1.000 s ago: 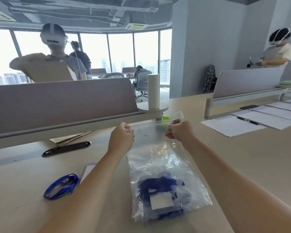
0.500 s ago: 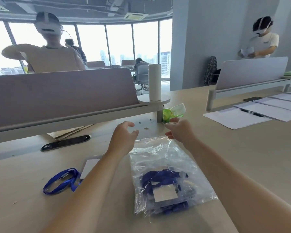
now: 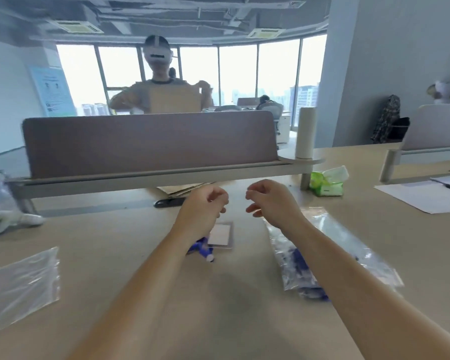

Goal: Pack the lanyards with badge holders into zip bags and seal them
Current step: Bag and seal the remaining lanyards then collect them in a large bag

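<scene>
I have both hands up over the beige tabletop [image 3: 130, 255], and neither is holding anything. My left hand [image 3: 203, 211] hangs with its fingers [image 3: 220, 201] loosely curled and slightly apart. My right hand [image 3: 273, 203] mirrors it, thumb and fingers parted with a clear gap, nothing between them. I judge both are free because one pack is finished and the next has yet to be picked up.

The filled clear plastic zip bag [image 3: 330, 253] lies to the right, partly under my right forearm, with a bunched dark blue lanyard showing through its lower end. It sits off to the side, I think, to keep the middle of the tabletop free for the next pack. Whether its zip strip is fully pressed closed I cannot tell; the frame is blurred there.

Just below my left hand lies the loose clear rectangular badge holder with a white card [image 3: 222, 236], its blue lanyard strap [image 3: 200, 249] mostly hidden behind my left wrist. It lies in the middle, within easy reach, so I take it as the next thing to pack.

An empty clear plastic zip bag [image 3: 21, 284] lies flat at the far left, well apart from the holder, presumably waiting for it. My left hand looks best placed to pick up either.
</scene>
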### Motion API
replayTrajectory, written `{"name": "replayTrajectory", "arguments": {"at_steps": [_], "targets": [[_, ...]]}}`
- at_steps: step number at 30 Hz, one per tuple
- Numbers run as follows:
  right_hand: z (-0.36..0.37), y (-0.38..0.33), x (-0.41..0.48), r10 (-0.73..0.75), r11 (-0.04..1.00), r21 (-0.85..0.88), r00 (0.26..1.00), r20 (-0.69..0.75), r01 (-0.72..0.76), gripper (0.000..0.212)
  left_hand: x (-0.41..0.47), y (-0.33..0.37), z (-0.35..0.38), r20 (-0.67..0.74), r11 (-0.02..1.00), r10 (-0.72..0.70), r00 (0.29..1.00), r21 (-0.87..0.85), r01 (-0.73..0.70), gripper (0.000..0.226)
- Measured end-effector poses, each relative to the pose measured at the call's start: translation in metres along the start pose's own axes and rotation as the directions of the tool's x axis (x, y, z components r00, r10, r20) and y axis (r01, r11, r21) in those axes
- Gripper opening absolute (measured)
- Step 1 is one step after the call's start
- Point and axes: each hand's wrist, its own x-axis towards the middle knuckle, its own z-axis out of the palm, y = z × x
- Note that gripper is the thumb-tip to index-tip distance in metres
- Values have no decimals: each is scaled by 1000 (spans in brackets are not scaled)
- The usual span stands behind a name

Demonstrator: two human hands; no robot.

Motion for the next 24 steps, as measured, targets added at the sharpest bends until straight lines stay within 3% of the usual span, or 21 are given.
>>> {"name": "replayTrajectory", "arguments": {"at_steps": [8,16,19,24], "targets": [[82,0,-13,10,987,-159,991,131,11,10,-21,-39,-64,-27,993,-61,998,103,63,15],[110,38,14,54,920,-391,992,111,-6,10,-8,-79,-56,52,980,-129,990,156,120,16],[114,55,22,66,845,-535,994,89,-8,17,1,-89,-44,89,979,-154,984,148,140,17],[120,72,34,131,599,-799,991,42,-45,52,13,-102,-29,133,982,-162,978,124,146,14]]}}
